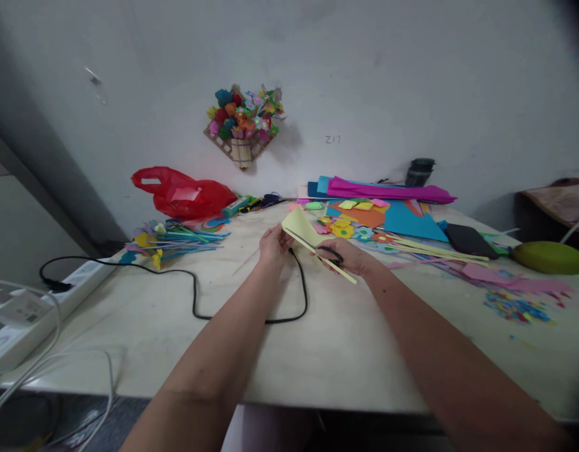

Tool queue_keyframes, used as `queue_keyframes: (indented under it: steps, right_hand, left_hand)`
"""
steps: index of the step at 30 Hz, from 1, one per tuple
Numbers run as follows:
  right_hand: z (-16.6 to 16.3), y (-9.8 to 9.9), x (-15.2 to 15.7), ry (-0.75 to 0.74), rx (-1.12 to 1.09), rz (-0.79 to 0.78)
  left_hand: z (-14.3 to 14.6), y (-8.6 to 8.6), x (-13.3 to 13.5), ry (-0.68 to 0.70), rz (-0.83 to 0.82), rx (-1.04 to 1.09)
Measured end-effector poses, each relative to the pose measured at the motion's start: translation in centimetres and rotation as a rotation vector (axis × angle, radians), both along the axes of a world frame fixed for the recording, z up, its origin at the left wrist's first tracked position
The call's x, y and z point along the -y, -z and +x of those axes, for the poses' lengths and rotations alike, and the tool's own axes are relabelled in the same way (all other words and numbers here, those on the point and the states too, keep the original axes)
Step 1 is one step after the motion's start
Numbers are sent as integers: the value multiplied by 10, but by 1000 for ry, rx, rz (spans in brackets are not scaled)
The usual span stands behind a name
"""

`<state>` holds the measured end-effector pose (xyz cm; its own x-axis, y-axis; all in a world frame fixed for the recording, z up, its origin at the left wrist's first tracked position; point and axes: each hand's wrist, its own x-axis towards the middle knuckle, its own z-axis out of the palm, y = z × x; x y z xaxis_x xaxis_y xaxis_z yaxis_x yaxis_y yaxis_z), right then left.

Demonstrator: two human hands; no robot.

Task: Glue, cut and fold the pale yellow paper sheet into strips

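In the middle of the table my left hand (271,246) pinches the left end of a pale yellow paper sheet (300,224), holding it up off the table. My right hand (346,254) is closed round scissors with black handles (330,252). Their blades lie along the lower edge of the sheet, pointing toward my left hand. A narrow yellow strip (346,276) sticks out below the scissors, toward the lower right. Just beyond my hands lie paper flowers (342,231) in yellow, pink, blue and orange.
A black cable (195,295) loops across the table from a white power strip (84,274). Flowers on stems (185,240) and a red plastic bag (190,196) are left. Right are coloured sheets (411,221), a black phone-like object (470,240) and paper scraps (519,306).
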<state>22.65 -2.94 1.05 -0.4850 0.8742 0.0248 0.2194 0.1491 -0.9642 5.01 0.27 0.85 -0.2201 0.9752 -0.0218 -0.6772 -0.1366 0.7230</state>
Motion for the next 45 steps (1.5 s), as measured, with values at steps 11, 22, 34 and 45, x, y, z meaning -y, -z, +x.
queue_keyframes:
  steps: [11,22,34,45]
  right_hand:
    - [0,1,1,-28,-36,-45]
    - [-2,-6,8,-18,-48,-41]
    - [-3,-5,7,-12,-47,-25]
    - [-2,0,0,-1,-19,16]
  left_hand:
    - [1,-1,1,2,-14,-5]
    - [3,-1,2,18,2,-14]
    - [3,0,2,-2,2,0]
    - [4,-1,3,-2,-25,2]
